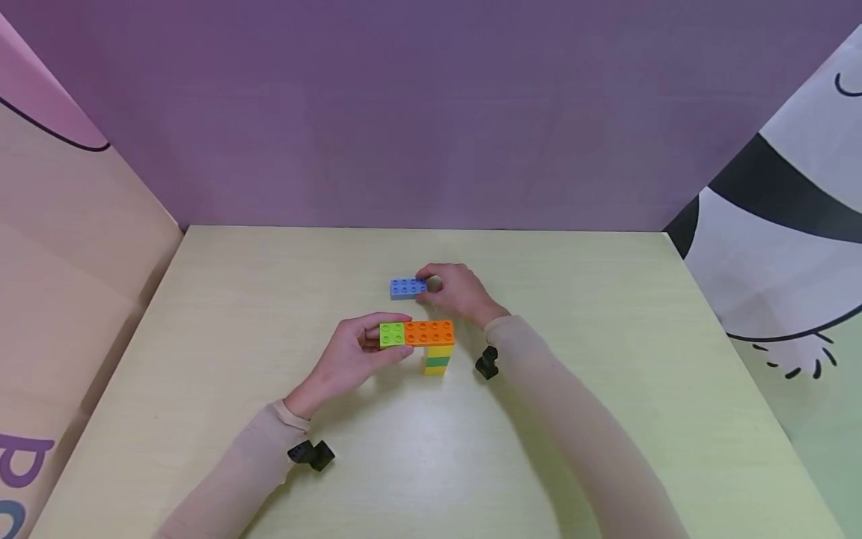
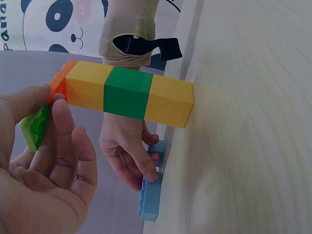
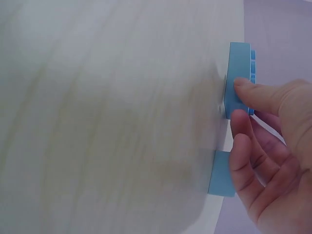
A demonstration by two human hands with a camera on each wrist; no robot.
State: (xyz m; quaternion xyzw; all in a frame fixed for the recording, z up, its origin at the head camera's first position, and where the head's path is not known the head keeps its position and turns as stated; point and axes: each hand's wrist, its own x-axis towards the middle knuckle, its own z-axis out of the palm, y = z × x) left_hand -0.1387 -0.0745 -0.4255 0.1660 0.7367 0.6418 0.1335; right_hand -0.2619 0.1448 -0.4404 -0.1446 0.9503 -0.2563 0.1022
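My left hand [image 1: 346, 359] pinches the lime green building brick [image 1: 391, 335] at the left end of an orange brick [image 1: 429, 333], fingertips near their seam. The orange brick tops an upright column of yellow, green [image 2: 127, 92] and yellow bricks, overhanging it to the left. Farther back, my right hand [image 1: 461, 292] holds the right end of a long blue brick [image 1: 407, 289] between thumb and fingers, its studs facing up. A second blue brick [image 3: 222, 173] lies beside the curled lower fingers of that hand; in the head view the hand mostly hides it.
The pale wooden table [image 1: 606, 314] meets a purple wall panel [image 1: 431, 112] behind the bricks. Printed side panels stand at left and right. Each wrist carries a small black camera [image 1: 311, 454] on its sleeve.
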